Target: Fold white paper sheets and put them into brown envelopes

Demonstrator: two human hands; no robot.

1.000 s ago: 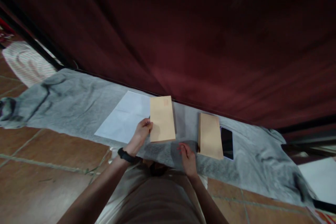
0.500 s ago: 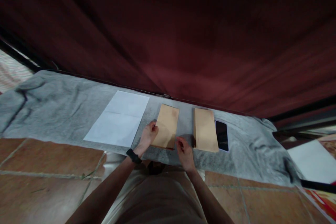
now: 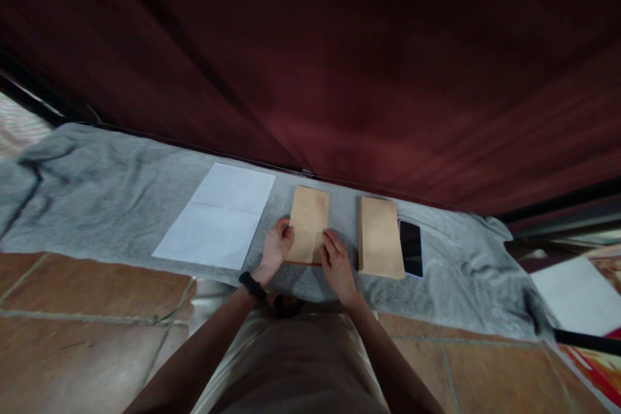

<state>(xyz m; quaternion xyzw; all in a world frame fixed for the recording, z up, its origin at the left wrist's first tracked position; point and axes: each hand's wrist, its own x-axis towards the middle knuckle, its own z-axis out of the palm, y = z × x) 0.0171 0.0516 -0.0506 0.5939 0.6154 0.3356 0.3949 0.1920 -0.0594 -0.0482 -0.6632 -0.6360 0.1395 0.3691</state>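
Note:
In the head view, a small stack of brown paper envelopes [image 3: 310, 217] with a reddish print in its upper right corner lies between my hands on a grey cloth. My left hand [image 3: 277, 244] grips the left edge, thumb on top and fingers curled; a black band circles that wrist. At the right edge, my right hand [image 3: 336, 262] is closed with its fingertips on the paper. A second, thicker stack of brown envelopes [image 3: 380, 236] lies to the right. Left of my hands are white sheets of paper [image 3: 220, 217], creased across the middle.
A dark phone with a pale lilac edge [image 3: 411, 248] rests beside the right stack. The grey cloth [image 3: 111, 194] covers a long narrow surface, with a dark red curtain [image 3: 310, 77] behind it. Brown floor tiles [image 3: 72, 284] show in front. A white sheet [image 3: 577, 294] lies at far right.
My right hand has moved up along the right edge of the middle envelopes and now touches them. The middle stack has shifted slightly away from me and sits straighter. My left hand stays at its edge.

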